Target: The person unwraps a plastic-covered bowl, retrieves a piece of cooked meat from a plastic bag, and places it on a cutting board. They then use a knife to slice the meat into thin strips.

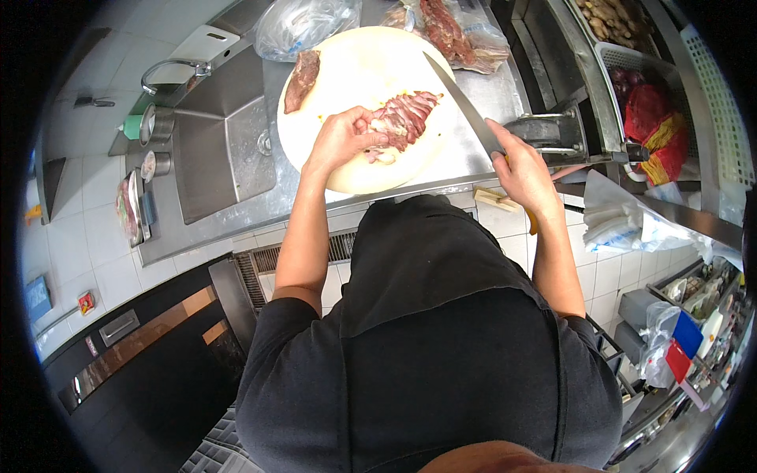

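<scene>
A long kitchen knife [464, 103] with a yellow handle is in my right hand [524, 174]. Its blade slants up and left over the right rim of a round, pale cutting board [361, 65], apart from the meat. My left hand [346, 141] grips the left end of a row of sliced meat [405, 118], thumb and fingertips against it. The slices overlap and lean on one another; small scraps lie at the near end. An uncut dark piece of meat [302, 81] rests at the board's left rim.
Beyond the board lie a clear plastic bag [310, 23] and bagged meat [447, 32]. A steel sink [251, 148] with a faucet [177, 68] is at left. To the right stand a caster wheel [535, 131] and a crate [641, 56] holding a red net bag.
</scene>
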Tool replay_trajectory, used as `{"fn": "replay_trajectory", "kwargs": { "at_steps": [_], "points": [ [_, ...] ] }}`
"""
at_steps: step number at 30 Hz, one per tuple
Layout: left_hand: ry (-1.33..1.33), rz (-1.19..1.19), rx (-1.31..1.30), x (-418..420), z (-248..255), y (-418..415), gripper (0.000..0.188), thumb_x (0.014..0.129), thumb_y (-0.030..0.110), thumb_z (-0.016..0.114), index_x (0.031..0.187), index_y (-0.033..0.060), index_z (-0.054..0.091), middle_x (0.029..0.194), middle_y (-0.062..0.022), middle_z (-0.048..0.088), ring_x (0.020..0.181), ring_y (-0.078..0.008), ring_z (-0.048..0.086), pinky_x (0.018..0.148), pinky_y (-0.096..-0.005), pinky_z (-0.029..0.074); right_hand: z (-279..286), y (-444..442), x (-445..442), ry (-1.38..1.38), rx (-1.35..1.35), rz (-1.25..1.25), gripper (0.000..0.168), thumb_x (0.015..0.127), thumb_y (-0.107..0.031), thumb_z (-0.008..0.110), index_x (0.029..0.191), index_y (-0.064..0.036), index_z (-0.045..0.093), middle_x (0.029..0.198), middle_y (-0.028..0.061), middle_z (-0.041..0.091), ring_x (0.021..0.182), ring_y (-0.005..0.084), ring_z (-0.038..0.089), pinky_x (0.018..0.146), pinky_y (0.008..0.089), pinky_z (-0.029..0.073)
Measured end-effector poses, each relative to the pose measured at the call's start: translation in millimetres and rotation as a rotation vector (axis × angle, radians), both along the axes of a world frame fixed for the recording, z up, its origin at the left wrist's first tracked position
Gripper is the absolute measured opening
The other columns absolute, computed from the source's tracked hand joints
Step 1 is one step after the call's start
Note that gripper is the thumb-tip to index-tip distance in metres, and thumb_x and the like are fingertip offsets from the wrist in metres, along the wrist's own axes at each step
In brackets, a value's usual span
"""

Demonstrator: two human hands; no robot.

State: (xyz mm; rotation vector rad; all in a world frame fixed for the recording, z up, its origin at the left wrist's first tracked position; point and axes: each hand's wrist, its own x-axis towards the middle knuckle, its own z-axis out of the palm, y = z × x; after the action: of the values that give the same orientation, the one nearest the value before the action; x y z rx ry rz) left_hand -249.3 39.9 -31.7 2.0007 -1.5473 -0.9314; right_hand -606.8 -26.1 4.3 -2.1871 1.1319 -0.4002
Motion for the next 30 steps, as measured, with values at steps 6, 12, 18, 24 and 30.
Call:
{"fn": "replay_trajectory", "kwargs": {
  "at_steps": [6,12,18,24,30],
  "points": [
    [-0.283,-0.122,-0.589,-12,-5,2,0.048,0.086,0.025,0.087,0.127,0.0044,0.071,0.116,-0.0134,0.072,0.111,-0.0286,0.068,0.096,-0.0405,0.055,0,-1,1,-0.028,-0.032,-0.009,0.061,0.092,-0.005,0.056,0.152,-0.009,0.052,0.123,0.0269,0.069,0.113,0.0454,0.067,0.098,0.0517,0.053],
    [-0.572,-0.315,-0.306,-63,-12,-4,0.060,0.108,0.040,0.053,0.158,0.0080,0.047,0.166,-0.0179,0.041,0.155,-0.0345,0.036,0.128,-0.0491,0.027,6,-1,1,-0.015,-0.036,0.014,0.062,0.090,-0.005,0.058,0.152,-0.009,0.052,0.120,0.0266,0.068,0.110,0.0458,0.067,0.096,0.0520,0.054],
    [-0.429,-0.201,-0.546,-78,-4,-28,0.030,0.098,0.017,0.064,0.124,0.0036,0.072,0.124,-0.0152,0.072,0.118,-0.0343,0.066,0.104,-0.0459,0.052,14,1,0,0.201,-0.106,0.064,0.069,0.089,-0.003,0.060,0.156,-0.017,0.049,0.110,0.0258,0.067,0.089,0.0479,0.071,0.083,0.0548,0.058],
    [-0.423,-0.215,-0.596,-79,-23,-46,0.024,0.092,0.008,0.066,0.114,0.0040,0.075,0.110,-0.0128,0.074,0.105,-0.0327,0.069,0.095,-0.0457,0.055,28,9,5,0.558,-0.214,0.176,0.081,0.088,-0.003,0.061,0.164,-0.021,0.038,0.105,0.0266,0.066,0.078,0.0421,0.074,0.070,0.0515,0.061],
    [-0.433,-0.219,-0.580,-80,-20,-46,0.028,0.093,0.008,0.064,0.120,0.0058,0.072,0.114,-0.0115,0.071,0.109,-0.0319,0.067,0.098,-0.0469,0.053,69,12,8,0.688,-0.260,0.258,0.083,0.090,-0.003,0.061,0.166,-0.022,0.035,0.101,0.0223,0.065,0.075,0.0378,0.075,0.065,0.0469,0.062]
  ]
}}
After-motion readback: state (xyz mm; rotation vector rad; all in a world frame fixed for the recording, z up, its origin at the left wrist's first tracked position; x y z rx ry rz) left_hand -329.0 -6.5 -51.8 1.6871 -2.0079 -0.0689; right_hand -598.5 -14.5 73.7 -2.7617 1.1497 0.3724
